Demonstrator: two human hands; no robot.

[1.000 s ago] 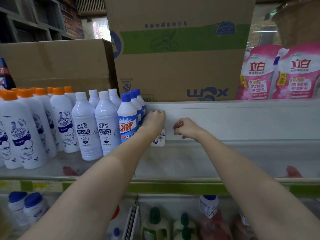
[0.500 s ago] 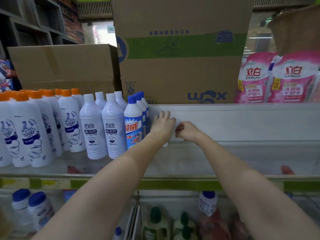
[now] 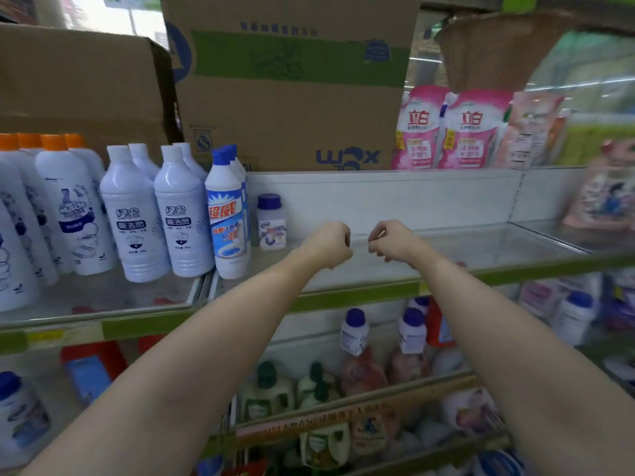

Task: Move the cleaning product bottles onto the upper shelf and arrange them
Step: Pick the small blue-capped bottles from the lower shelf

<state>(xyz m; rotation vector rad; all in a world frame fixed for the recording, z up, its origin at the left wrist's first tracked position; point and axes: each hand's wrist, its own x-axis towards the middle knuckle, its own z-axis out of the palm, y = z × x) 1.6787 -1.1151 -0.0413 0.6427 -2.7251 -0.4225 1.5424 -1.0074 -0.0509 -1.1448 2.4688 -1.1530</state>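
Note:
A small white bottle with a purple cap (image 3: 271,221) stands at the back of the upper shelf (image 3: 429,249), right of a blue-capped bottle with a red and blue label (image 3: 226,214). My left hand (image 3: 329,243) and my right hand (image 3: 391,240) hover side by side over the shelf, a little right of the small bottle, both with fingers curled and nothing in them. On the lower shelf stand two similar purple-capped bottles (image 3: 354,331) (image 3: 412,329).
Rows of white bottles, some white-capped (image 3: 135,218) and some orange-capped (image 3: 72,207), fill the shelf's left part. Cardboard boxes (image 3: 292,80) stand behind. Pink refill pouches (image 3: 446,128) sit at the back right. Green-capped bottles (image 3: 268,389) crowd the lower shelf.
My left hand has let go of the small purple-capped bottle, which now stands alone at the shelf's back. Both hands have drawn back towards me and to the right.

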